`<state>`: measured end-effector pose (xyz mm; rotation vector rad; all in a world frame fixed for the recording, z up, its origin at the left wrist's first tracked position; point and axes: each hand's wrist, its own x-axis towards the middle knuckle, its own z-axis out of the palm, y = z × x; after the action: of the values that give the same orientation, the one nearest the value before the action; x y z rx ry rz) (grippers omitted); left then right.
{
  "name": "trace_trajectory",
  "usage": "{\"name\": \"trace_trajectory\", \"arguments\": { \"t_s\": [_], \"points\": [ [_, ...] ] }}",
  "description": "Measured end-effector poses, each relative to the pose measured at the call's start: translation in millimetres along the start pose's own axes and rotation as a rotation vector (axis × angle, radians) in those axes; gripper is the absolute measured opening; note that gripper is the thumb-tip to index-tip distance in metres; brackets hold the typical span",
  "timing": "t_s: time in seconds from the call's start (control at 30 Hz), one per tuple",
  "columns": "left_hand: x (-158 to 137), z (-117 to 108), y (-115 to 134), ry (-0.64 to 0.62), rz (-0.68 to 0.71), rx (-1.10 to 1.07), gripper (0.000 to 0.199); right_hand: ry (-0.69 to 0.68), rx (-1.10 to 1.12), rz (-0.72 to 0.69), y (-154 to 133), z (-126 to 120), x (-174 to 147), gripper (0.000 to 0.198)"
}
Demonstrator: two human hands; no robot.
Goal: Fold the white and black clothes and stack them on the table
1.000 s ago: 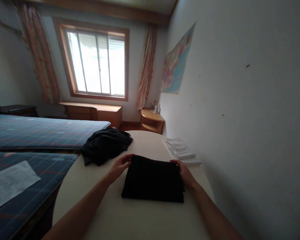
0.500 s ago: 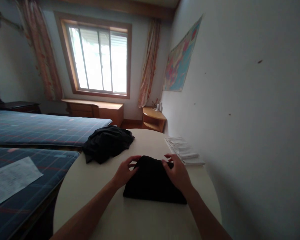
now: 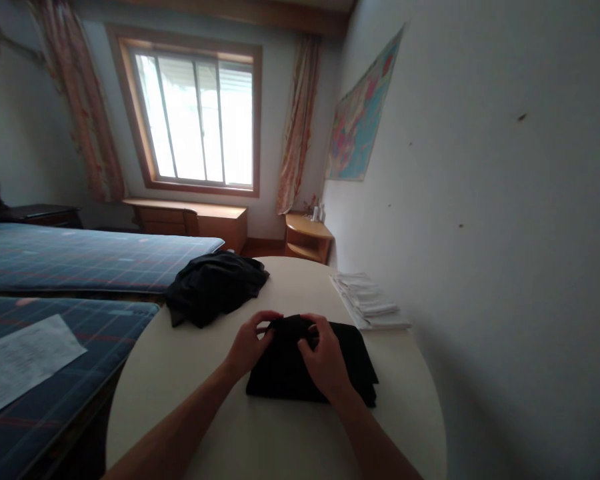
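Observation:
A black folded garment (image 3: pixel 283 370) lies flat on the pale round table (image 3: pixel 220 427) before me. My left hand (image 3: pixel 249 345) grips its far left corner, thumb on the near side and fingers curled over the back edge. Farther right along that same edge, my right hand (image 3: pixel 324 353) has its fingers bent over the cloth and its thumb on top, closed on the fabric. The garment's right part sticks out past my right hand, with layers showing at its near right corner. What kind of garment it is does not show.
A crumpled black cloth (image 3: pixel 215 287) lies at the table's far left. White papers or cloths (image 3: pixel 367 300) are stacked at the right, by the wall (image 3: pixel 505 300). Plaid mattresses (image 3: pixel 95 260) stand left of the table, a printed sheet (image 3: pixel 25 363) on the nearer one.
My right hand has moved left from the garment's right side to near the middle of its far edge. The garment's right part is now uncovered. My left hand has barely moved.

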<state>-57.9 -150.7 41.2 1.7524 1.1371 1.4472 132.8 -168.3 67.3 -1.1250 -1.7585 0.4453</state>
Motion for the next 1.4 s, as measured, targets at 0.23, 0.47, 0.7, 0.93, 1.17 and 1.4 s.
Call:
{"name": "trace_trajectory", "arguments": {
  "t_s": [0.23, 0.47, 0.7, 0.93, 1.17, 1.4],
  "points": [
    [-3.8, 4.0, -3.8, -0.031, 0.168, 0.273, 0.045, 0.024, 0.078, 0.016, -2.0, 0.4, 0.2, 0.033],
    [3.7, 7.0, 1.5, 0.052, -0.051, 0.262, 0.022, 0.037, 0.062, -0.026, -6.7, -0.1, -1.8, 0.033],
    [12.2, -2.9, -10.4, 0.05, -0.107, 0.02, 0.037, -0.154, 0.097, -0.158, -13.8, 10.2, -10.2, 0.039],
    [24.5, -18.5, -43.2, 0.045, -0.252, -0.129, 0.037, -0.365, 0.098, -0.202, -10.5, -0.2, -11.8, 0.03],
    [21.9, -26.1, -50.8, -0.03, -0.217, 0.1, 0.037, -0.119, -0.1, -0.054, 40.1, -61.1, 14.5, 0.017],
    [25.3, -31.6, -50.9, 0.011, -0.202, 0.334, 0.032, -0.347, -0.165, -0.231, 36.4, -68.7, 4.8, 0.027]
  ]
}}
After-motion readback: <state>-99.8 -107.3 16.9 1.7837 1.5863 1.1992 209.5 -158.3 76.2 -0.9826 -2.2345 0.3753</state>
